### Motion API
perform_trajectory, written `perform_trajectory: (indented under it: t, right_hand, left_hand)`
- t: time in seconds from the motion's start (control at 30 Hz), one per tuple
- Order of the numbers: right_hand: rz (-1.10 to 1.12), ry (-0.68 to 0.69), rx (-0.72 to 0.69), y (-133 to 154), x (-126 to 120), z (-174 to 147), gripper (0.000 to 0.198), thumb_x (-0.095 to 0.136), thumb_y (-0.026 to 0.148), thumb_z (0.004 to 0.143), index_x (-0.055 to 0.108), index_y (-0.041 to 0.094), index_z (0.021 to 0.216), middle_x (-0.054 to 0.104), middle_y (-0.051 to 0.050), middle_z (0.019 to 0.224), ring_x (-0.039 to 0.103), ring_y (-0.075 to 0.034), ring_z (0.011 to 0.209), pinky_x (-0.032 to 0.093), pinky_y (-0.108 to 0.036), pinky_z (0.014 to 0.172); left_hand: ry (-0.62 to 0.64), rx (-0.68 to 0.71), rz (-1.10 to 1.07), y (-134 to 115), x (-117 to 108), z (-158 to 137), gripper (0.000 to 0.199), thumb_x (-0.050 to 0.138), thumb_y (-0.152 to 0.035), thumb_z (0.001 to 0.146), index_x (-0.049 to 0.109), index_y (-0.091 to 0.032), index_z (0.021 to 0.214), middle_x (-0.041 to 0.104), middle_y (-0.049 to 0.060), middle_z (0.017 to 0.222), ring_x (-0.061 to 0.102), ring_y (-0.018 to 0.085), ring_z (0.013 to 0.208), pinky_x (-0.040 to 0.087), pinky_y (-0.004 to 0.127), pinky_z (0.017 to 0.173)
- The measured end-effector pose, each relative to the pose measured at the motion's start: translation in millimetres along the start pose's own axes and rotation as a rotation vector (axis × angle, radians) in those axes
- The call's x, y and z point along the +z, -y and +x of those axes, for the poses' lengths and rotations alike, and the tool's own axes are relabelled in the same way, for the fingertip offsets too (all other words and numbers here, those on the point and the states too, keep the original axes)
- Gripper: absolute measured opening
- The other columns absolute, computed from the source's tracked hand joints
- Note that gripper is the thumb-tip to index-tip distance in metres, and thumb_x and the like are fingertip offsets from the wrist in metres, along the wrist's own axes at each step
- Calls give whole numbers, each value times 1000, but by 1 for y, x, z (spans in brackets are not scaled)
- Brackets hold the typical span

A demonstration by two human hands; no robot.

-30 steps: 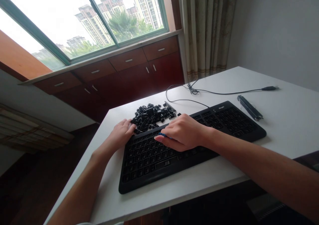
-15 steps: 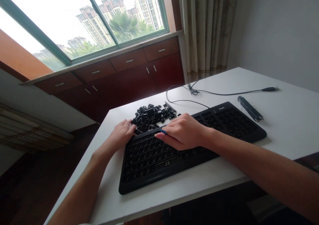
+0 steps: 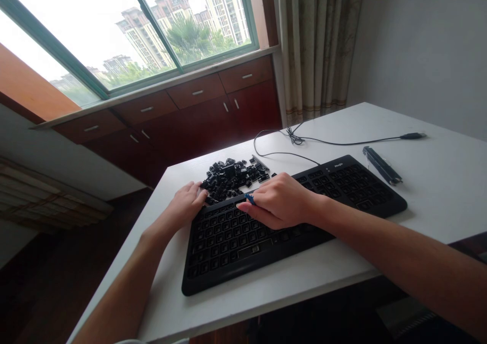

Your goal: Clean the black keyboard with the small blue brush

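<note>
A black keyboard [image 3: 238,235] without its keycaps lies at an angle on the white table, its rows of square sockets exposed. My right hand [image 3: 279,202] is above its middle, fingers closed around a small blue tool [image 3: 250,198]. Only a short blue end shows past the thumb and forefinger; the rest is hidden in the fist. At the keyboard's far left corner, my left hand [image 3: 188,202] grips the edge with thumb and fingers. Its fingertips are beside a heap of loose black keycaps [image 3: 228,176] behind the keyboard.
A thin black cable [image 3: 297,140] runs from the keyboard's back edge, partly bundled, to a plug [image 3: 413,136]. Right of the keyboard lies a long black bar [image 3: 382,166], seemingly the space bar. The white table's [image 3: 426,192] front edge runs below the keyboard.
The blue tool's visible end has turned slightly in my right hand, which has barely shifted. My left hand and the keyboard look the same.
</note>
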State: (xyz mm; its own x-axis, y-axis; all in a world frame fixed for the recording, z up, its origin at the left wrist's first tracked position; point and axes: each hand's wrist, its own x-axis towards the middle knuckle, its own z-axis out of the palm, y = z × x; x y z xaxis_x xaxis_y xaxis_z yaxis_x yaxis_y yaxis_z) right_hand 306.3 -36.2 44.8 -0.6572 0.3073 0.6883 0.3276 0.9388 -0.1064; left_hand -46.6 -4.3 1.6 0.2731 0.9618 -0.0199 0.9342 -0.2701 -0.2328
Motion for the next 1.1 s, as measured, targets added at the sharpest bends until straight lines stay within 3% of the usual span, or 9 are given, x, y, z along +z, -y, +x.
perform_trajectory:
  t: [0.23,0.43,0.87,1.1]
  right_hand:
    - [-30,0,31,1,1,0,49,35,41,104,59,17,68,58,2,55,47,-9,48,20,-27,51]
    - [-25,2,15,1,-1,1,50,36,41,103,57,17,64,52,3,52,42,-8,46,19,-27,50]
    - [28,27,-7,1,-3,1,51,35,43,102,56,17,64,49,4,52,37,-7,47,19,-27,50]
    - [28,40,-8,2,-4,1,52,33,43,103,57,17,64,50,4,52,37,-7,47,19,-26,50]
  left_hand:
    - [-8,36,22,1,3,-1,46,32,-29,95,58,-8,127,54,20,140,40,35,138,33,52,113]
    - [7,38,23,-1,0,-1,46,32,-28,94,58,-8,127,54,20,141,40,35,138,31,52,114]
    - [-1,-85,-67,-6,-3,1,53,28,-35,96,52,-5,133,53,22,141,39,35,140,35,51,112]
    - [-27,47,35,4,7,-1,48,33,-29,95,56,-6,131,52,21,142,39,36,140,31,51,115]
